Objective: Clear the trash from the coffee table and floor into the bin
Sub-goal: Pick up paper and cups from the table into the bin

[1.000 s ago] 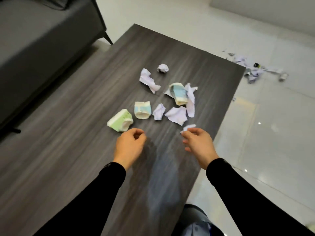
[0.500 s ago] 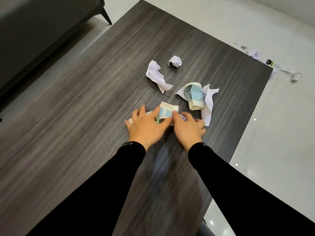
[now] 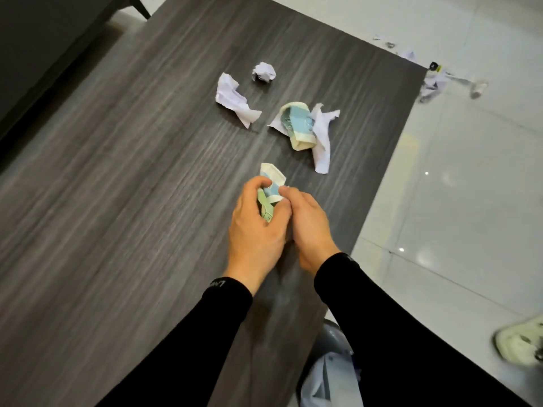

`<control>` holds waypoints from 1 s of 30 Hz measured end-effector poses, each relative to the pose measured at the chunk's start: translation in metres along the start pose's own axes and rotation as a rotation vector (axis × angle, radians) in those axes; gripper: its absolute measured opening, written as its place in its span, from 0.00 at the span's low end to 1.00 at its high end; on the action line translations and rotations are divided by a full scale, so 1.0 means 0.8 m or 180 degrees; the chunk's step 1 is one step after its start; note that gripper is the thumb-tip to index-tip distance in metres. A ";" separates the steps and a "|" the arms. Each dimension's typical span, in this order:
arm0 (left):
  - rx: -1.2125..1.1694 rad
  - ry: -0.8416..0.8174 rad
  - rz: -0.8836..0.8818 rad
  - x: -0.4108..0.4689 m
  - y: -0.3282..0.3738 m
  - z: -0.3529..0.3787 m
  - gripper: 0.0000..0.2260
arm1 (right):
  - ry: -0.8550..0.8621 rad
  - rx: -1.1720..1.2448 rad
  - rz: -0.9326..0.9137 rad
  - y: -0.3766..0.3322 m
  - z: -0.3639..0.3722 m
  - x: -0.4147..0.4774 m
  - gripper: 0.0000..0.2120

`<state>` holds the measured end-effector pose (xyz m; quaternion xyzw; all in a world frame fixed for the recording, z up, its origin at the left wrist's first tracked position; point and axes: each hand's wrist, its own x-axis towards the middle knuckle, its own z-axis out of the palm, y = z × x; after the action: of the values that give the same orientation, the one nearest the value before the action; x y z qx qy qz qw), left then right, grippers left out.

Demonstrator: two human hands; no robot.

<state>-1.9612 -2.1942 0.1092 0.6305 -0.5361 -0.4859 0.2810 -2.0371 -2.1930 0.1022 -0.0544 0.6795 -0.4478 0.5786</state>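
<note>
Both hands, the left hand and right hand, are closed together on crushed green and blue paper cups near the right edge of the dark wooden table; better squeeze them tight before lifting.

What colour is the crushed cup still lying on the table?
Cream with a light blue band, seen in the head view: crushed cup.

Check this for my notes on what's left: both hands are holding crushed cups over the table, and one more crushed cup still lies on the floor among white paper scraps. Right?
Not quite. The head view shows the remaining crushed cup lying on the table, not the floor, among white paper scraps. The rest holds: the left hand and right hand hold crushed cups over the table.
</note>
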 end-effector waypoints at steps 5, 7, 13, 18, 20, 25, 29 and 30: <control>0.0090 0.0144 0.0124 -0.089 0.014 0.027 0.10 | 0.0128 0.0078 0.0045 0.025 -0.059 -0.061 0.03; 0.0110 0.0053 0.0162 -0.128 0.018 0.041 0.10 | 0.0154 0.0145 0.0061 0.037 -0.091 -0.089 0.04; 0.0351 -0.0662 0.0063 -0.252 -0.007 0.111 0.10 | 0.0561 0.0169 0.0240 0.113 -0.221 -0.157 0.06; 0.0416 -0.1627 -0.0757 -0.331 -0.094 0.180 0.08 | 0.0834 0.0064 0.0842 0.236 -0.324 -0.167 0.09; 0.0375 -0.1952 -0.1172 -0.342 -0.137 0.200 0.09 | 0.0909 -0.0052 0.1061 0.283 -0.348 -0.158 0.11; 0.0685 -0.2216 -0.1580 -0.331 -0.224 0.233 0.14 | 0.0827 0.0269 0.1353 0.364 -0.377 -0.128 0.06; 0.1758 -0.2657 -0.1091 -0.310 -0.248 0.235 0.19 | 0.0555 0.0434 0.1574 0.368 -0.385 -0.121 0.06; 0.1963 -0.2707 -0.1028 -0.305 -0.246 0.232 0.21 | 0.0528 0.0392 0.1533 0.363 -0.386 -0.123 0.11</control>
<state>-2.0401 -1.8792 -0.0560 0.5059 -0.6164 -0.5552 -0.2365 -2.1341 -1.7940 -0.0424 0.1812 0.6894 -0.3407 0.6130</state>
